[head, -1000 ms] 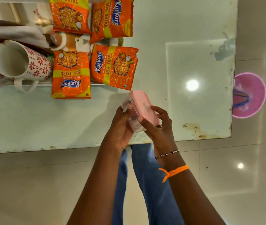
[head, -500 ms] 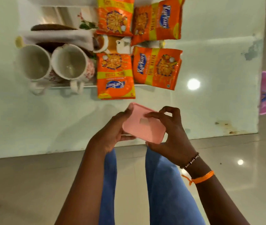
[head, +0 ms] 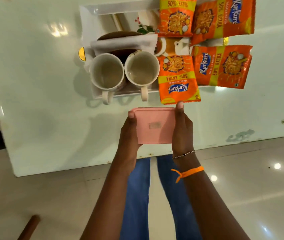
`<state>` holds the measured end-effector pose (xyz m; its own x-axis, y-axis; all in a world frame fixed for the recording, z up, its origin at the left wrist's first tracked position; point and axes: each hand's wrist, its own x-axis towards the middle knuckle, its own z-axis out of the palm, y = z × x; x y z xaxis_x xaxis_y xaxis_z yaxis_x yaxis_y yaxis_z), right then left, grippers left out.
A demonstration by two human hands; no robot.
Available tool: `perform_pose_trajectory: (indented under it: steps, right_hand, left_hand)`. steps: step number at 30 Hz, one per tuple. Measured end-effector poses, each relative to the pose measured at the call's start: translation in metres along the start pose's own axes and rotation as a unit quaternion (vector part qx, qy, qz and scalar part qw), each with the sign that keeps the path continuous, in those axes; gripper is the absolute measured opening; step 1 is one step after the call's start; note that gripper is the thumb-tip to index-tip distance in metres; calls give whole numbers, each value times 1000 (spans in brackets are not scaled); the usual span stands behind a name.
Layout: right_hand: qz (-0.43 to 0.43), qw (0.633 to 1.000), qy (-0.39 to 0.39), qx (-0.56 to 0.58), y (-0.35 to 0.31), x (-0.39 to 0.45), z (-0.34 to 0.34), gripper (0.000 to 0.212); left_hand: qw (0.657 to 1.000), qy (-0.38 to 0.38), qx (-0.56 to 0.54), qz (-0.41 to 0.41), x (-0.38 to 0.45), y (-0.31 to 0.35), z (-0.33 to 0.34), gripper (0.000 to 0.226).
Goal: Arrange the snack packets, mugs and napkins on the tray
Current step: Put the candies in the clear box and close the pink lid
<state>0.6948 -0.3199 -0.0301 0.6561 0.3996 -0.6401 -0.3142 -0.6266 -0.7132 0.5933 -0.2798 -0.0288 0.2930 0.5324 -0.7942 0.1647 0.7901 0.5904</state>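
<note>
So the pale glossy worktop (head: 33, 101) takes up most of the view, and honestly the job looks close to finished. The white tray (head: 87, 19) sits toward the far side and it's already pretty loaded.

Biggest stuff on it: four orange snack packets (head: 221, 66) in a two-by-two block on the right side, one far-left (head: 176, 18), one far-right (head: 224, 18), one near-left (head: 178, 80) and that near-right one. The two near ones hang over the tray's near rim a bit, and the right-hand pair looks like it spills past the right edge, so some squaring up might be left.

Next, two white mugs side by side at the near left of the tray, left mug (head: 106, 71) and right mug (head: 142, 68), rims touching or almost, handles pointing toward the near edge. Both empty as far as I can tell.

Just beyond the mugs is a folded white napkin (head: 123, 43) lying across something dark, can't tell what. Whether there's more than one napkin, no idea.

Then the odd one out: a pink lidded box (head: 153, 125), held above the worktop just near of the tray. Left hand (head: 129, 134) and right hand (head: 182, 130) each have a closed grip on one side of it, thumbs on the lid. My guess is it's the last thing to find a spot.
</note>
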Motion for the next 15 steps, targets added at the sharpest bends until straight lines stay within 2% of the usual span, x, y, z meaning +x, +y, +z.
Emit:
perform_pose_trajectory:
  steps: [4,6,9,15]
  right_hand:
    - [-36,999,11,-19,5,5,3,52]
    - [-43,998,11,-34,4,8,1,50]
    - [-57,997,9,-43,0,8,-3,60]
    - [-83,996,-34,-13,-25,6,-9,59]
  left_hand:
    - [997,58,46,31,2,-2,4,62]
    - [995,73,62,33,3,-7,5,52]
    - [994,73,71,47,4,-7,9,52]
    - [989,86,91,84,-4,13,14,53]
